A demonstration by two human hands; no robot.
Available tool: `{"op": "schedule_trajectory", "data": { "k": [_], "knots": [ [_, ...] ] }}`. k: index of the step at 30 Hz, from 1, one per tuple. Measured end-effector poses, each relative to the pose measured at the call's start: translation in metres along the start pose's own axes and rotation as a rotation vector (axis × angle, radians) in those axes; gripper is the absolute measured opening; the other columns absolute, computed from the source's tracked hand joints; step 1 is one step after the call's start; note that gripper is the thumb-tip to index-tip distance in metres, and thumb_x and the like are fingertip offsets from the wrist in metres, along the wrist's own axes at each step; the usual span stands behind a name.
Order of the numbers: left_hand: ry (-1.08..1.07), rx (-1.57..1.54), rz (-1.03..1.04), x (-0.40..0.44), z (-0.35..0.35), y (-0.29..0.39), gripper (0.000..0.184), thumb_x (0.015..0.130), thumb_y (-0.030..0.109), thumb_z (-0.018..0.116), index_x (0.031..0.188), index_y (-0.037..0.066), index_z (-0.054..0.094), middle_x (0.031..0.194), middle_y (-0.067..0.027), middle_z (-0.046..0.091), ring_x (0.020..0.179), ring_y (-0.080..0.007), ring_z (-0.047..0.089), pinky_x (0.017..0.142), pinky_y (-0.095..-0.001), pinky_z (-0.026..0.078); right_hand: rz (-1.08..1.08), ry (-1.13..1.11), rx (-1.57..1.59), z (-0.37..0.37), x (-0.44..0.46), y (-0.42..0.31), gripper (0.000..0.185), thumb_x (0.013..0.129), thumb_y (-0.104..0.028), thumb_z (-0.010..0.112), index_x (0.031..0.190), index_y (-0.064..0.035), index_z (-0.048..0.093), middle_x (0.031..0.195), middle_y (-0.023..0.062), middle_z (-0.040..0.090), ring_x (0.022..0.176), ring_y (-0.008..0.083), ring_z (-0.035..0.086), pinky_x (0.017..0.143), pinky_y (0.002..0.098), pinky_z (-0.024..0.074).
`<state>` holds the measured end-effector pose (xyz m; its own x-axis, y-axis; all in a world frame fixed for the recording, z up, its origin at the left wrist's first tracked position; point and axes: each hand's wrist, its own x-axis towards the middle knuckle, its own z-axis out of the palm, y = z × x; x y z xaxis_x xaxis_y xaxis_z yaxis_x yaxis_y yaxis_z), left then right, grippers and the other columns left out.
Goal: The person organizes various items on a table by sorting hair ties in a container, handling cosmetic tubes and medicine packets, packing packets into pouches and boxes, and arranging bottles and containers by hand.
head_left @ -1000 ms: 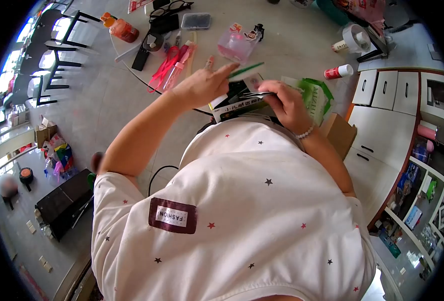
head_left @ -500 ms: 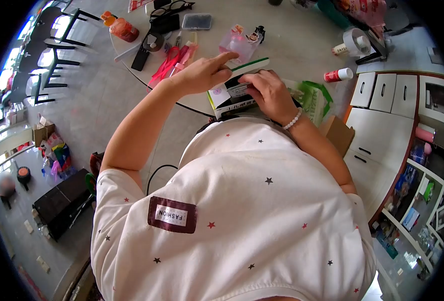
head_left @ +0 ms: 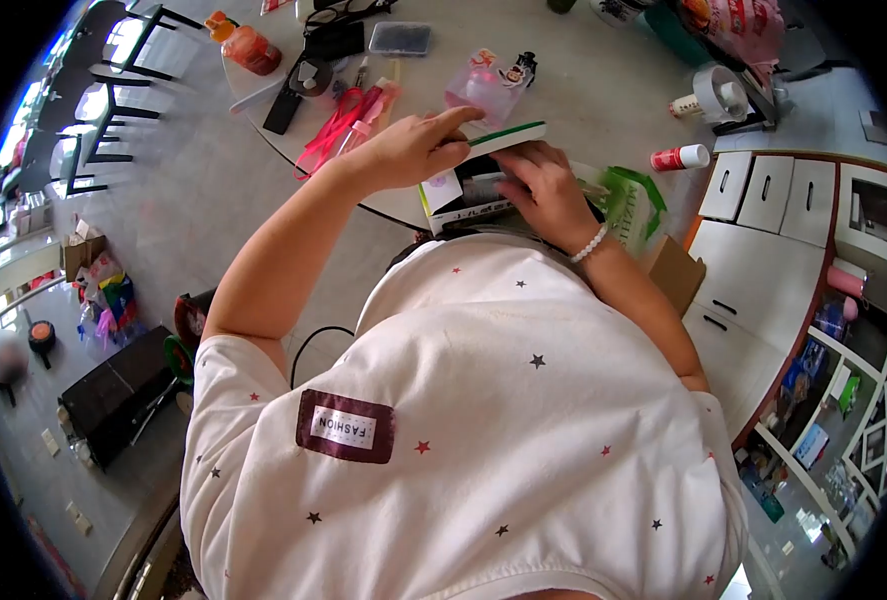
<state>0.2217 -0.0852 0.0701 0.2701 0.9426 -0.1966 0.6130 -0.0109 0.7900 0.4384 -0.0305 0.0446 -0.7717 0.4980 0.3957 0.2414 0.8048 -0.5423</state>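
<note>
A white printed box [head_left: 471, 213] stands at the table's near edge against my shirt, its top open and its inside dark. Its raised lid [head_left: 506, 137] has a green edge. My left hand [head_left: 418, 150] is closed at the lid's left end, index finger stretched along it and the other fingers curled. My right hand [head_left: 546, 192], wearing a white bead bracelet [head_left: 590, 243], is over the box's right side. Its fingertips touch below the lid, and its thumb is spread away from them. The box's contents are mostly hidden.
Pink ribbon [head_left: 335, 128], a clear pink pouch [head_left: 485, 85], a grey case [head_left: 400, 39] and an orange bottle [head_left: 243, 43] lie beyond my hands. To the right are a green bag [head_left: 631, 205], a red-and-white tube [head_left: 679, 157] and a cardboard box [head_left: 675, 276].
The lid has tilted so that more of its white face shows. My right thumb and fingers have moved further apart. My left hand has stayed nearly in place.
</note>
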Motion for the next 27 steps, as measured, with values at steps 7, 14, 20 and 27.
{"op": "schedule_trajectory", "data": {
  "k": [7,14,20,27],
  "knots": [
    [0.022,-0.021,0.021,-0.001,0.005,-0.007,0.051,0.085,0.019,0.052,0.133,0.009,0.037,0.096,-0.0152,0.065,0.084,-0.0298,0.063,0.078,-0.0362,0.047,0.133,0.093,0.000,-0.003,-0.012,0.017,0.017,0.076,-0.010,0.064,0.091,-0.0036,0.063,0.093,0.0114,0.063,0.089,0.0300,0.057,0.082,0.0382,0.0432],
    [0.083,0.378,0.227,-0.018,0.036,-0.001,0.074,0.066,0.022,0.073,0.130,0.006,0.039,0.124,-0.0170,0.048,0.119,-0.0332,0.043,0.104,-0.0438,0.029,0.563,0.334,0.115,-0.009,-0.038,0.033,0.010,0.081,-0.009,0.060,0.089,-0.0047,0.066,0.086,0.0081,0.065,0.084,0.0233,0.059,0.076,0.0345,0.0470],
    [0.184,0.321,0.157,-0.030,0.051,0.004,0.077,0.065,0.019,0.072,0.132,0.007,0.037,0.128,-0.0143,0.044,0.120,-0.0320,0.040,0.108,-0.0443,0.023,0.219,0.057,0.127,-0.019,-0.031,0.010,0.035,0.081,-0.018,0.065,0.114,-0.0068,0.058,0.116,0.0125,0.056,0.106,0.0288,0.052,0.093,0.0363,0.0413],
    [0.272,0.476,0.190,-0.040,0.073,-0.006,0.078,0.067,0.024,0.072,0.134,0.008,0.035,0.139,-0.0141,0.034,0.129,-0.0326,0.031,0.108,-0.0441,0.024,-0.020,-0.220,-0.085,-0.006,-0.032,0.013,0.055,0.068,-0.027,0.073,0.119,-0.0135,0.056,0.135,0.0089,0.041,0.125,0.0296,0.036,0.101,0.0402,0.0356]
  ]
}}
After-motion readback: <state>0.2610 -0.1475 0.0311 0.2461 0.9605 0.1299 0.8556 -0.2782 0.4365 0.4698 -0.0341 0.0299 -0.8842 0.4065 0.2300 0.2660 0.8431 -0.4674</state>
